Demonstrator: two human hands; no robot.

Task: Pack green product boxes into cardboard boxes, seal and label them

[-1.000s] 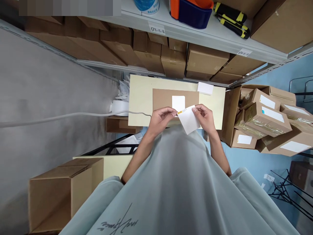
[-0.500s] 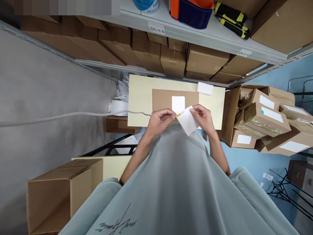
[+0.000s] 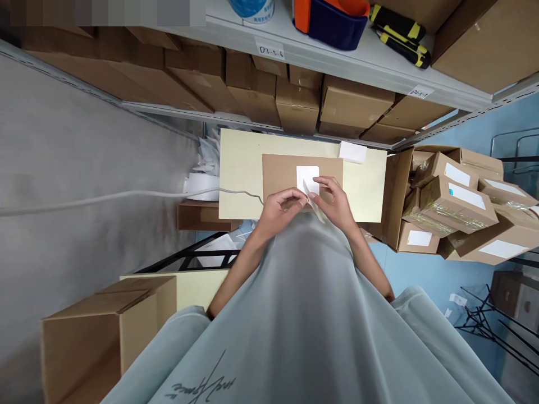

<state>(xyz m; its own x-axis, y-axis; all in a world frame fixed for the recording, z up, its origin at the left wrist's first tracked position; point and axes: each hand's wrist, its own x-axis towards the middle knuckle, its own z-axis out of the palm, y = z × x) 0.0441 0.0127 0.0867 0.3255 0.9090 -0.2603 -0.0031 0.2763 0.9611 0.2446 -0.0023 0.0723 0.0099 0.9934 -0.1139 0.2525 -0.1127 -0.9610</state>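
Both of my hands meet over the front edge of a flat brown cardboard box (image 3: 278,168). My left hand (image 3: 283,212) pinches the yellow-marked corner of a white label (image 3: 316,210), which is bent and seen almost edge-on. My right hand (image 3: 336,206) has its thumb at that same corner, with the index finger raised a little apart; its other fingers are partly hidden. A second white label (image 3: 304,175) lies flat on the box, just beyond my fingertips.
The box lies on a pale yellow table (image 3: 241,168). At its far right edge is a white stack (image 3: 352,152). A grey cable (image 3: 168,194) runs in from the left. Packed cartons (image 3: 458,199) stand right, an open carton (image 3: 80,348) lower left, a loaded shelf (image 3: 337,67) ahead.
The white label has turned from facing me to nearly edge-on and bent. My right hand has moved left, its thumb now beside my left fingertips.
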